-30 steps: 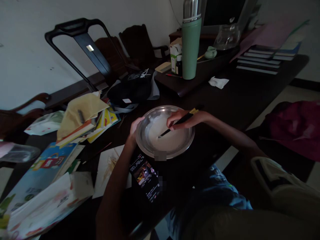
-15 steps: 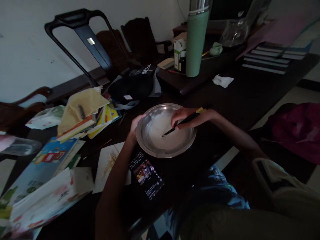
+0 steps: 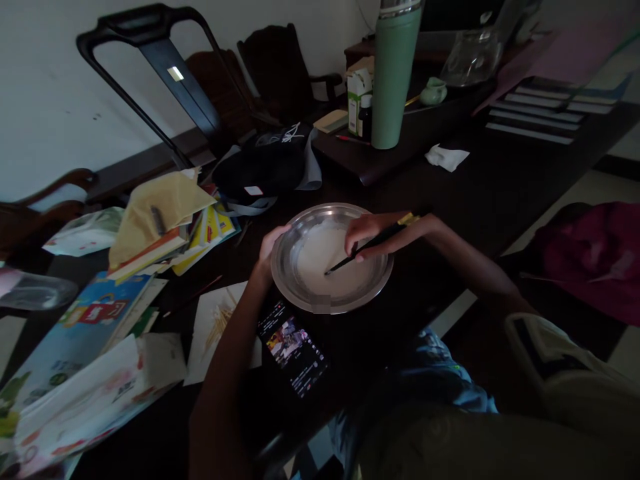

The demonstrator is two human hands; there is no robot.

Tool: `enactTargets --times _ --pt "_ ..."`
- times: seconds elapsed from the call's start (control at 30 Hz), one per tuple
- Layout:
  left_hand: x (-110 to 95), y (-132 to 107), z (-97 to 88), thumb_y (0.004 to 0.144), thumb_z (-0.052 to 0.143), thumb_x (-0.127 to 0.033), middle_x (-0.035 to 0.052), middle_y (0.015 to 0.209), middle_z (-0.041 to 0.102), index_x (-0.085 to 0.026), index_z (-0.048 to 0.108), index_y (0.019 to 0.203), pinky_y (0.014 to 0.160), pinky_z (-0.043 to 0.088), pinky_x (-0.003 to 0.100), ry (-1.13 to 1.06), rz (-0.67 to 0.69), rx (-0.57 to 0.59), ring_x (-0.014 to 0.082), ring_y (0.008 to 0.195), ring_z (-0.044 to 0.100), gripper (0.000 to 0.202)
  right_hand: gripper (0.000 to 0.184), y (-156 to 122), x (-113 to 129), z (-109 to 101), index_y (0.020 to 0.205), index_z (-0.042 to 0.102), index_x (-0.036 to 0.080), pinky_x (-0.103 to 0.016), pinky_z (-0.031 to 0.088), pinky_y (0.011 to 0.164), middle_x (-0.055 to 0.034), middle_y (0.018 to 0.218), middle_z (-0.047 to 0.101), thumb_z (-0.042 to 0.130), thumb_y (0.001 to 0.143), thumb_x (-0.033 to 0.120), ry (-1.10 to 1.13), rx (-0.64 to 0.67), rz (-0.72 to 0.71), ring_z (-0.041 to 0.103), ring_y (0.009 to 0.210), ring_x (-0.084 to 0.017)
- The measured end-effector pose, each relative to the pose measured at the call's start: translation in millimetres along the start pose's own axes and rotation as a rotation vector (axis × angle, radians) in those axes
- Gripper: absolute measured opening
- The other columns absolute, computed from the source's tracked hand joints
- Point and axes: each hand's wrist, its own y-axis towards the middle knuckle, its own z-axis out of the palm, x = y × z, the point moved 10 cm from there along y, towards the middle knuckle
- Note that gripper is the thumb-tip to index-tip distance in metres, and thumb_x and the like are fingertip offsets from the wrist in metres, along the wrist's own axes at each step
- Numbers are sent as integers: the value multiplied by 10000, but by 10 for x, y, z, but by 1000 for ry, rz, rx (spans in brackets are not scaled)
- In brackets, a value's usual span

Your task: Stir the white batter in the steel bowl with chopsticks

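Observation:
A round metal bowl (image 3: 373, 287) with white food in it sits on the dark table in front of me. My left hand (image 3: 269, 248) grips the bowl's left rim with curled fingers. My right hand (image 3: 376, 235) reaches over the bowl from the right and is closed on a pair of dark chopsticks (image 3: 370, 244), whose tips rest in the white food. A lit phone (image 3: 293, 348) lies on the table just below the bowl, beside my left forearm.
Books and papers (image 3: 165, 227) are piled on the left. A black bag (image 3: 263, 167) lies behind the bowl. A green flask (image 3: 391, 80), a small box (image 3: 359, 99) and a stack of books (image 3: 540, 110) stand at the back. A crumpled tissue (image 3: 447, 157) lies nearby.
The view has shifted slightly. My right hand has drawn the chopstick tips a little to the right within the food. My left hand stays on the rim.

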Motion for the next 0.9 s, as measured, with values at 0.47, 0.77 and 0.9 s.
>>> enactTargets --times 0.47,0.77,0.9 --pt "49 -15 -15 768 723 -360 -5 629 641 -156 679 717 619 522 260 3 -85 -44 136 615 611 215 263 -26 26 -8 1002 642 141 -233 444 822 -50 953 669 541 956 379 46 22 9 598 897 -119" --pt "-5 -39 0 744 752 -326 -9 658 659 -162 689 707 674 523 251 4 -40 -39 147 692 631 179 284 -145 -158 -275 913 611 124 -236 419 722 -38 826 630 493 977 374 28 -160 139 569 773 -104" --pt "35 -24 23 879 645 -392 49 920 685 -125 683 955 784 565 338 27 -40 7 189 861 658 280 283 -17 -37 -87 930 642 136 -219 437 732 -28 844 666 536 955 397 76 -100 85 598 780 -95"
